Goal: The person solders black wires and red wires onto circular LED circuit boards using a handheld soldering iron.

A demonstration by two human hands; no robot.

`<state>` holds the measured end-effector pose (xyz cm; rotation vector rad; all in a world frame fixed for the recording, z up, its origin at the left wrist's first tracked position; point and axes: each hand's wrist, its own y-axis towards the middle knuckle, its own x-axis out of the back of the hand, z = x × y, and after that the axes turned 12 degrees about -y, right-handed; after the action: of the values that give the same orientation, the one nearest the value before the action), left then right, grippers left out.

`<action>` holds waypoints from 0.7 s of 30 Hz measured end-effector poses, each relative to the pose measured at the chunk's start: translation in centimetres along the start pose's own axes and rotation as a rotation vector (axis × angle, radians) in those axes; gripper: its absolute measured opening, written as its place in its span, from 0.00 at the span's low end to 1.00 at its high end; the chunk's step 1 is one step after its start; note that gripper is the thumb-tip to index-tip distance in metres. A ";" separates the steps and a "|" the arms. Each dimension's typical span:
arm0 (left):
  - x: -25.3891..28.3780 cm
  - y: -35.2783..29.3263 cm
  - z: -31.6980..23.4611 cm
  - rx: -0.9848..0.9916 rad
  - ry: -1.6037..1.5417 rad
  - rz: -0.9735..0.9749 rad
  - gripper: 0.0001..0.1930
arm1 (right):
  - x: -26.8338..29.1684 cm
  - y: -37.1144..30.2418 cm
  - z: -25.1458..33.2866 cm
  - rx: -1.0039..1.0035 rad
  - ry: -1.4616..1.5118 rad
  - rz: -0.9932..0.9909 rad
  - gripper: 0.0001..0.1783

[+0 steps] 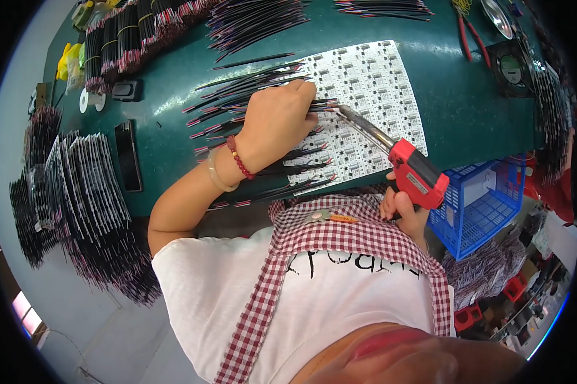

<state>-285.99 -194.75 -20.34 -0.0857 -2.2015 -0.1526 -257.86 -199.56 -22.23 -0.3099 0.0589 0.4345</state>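
Note:
A white sheet of small circuit boards (391, 83) lies on the green table. Several black cables (237, 83) with red and white wire ends stretch leftward from its left part. My left hand (282, 112) rests over the left part of the sheet, fingers pinched on a black cable (325, 105) whose end points right. In my right hand (403, 208) is a red and black soldering gun (416, 173), gripped by its handle. Its metal tip reaches up and left to the cable end by my left fingertips. Whether tip and wire touch, I cannot tell. My left fingertips are partly hidden.
Bundles of black cables (119, 48) line the far left, with loose piles (256, 25) at the back. A phone (128, 155) lies left. Red-handled pliers (471, 38) and a solder spool (511, 69) sit far right. A blue crate (474, 208) stands below the table's right edge.

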 end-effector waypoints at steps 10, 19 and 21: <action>0.5 -0.8 -0.1 -0.053 0.005 0.018 0.09 | -0.1 -0.1 0.3 0.085 0.039 -0.016 0.28; 3.3 -1.8 -1.6 -0.127 -0.127 -0.288 0.11 | 1.5 -0.6 0.1 0.147 0.147 0.017 0.26; 2.6 -2.1 -2.0 -0.032 -0.359 -0.193 0.08 | 1.8 -0.7 -0.1 0.126 0.134 0.036 0.26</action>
<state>-286.16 -197.14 -17.19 0.0895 -2.5646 -0.2999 -255.89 -199.50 -22.34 -0.2138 0.2224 0.4429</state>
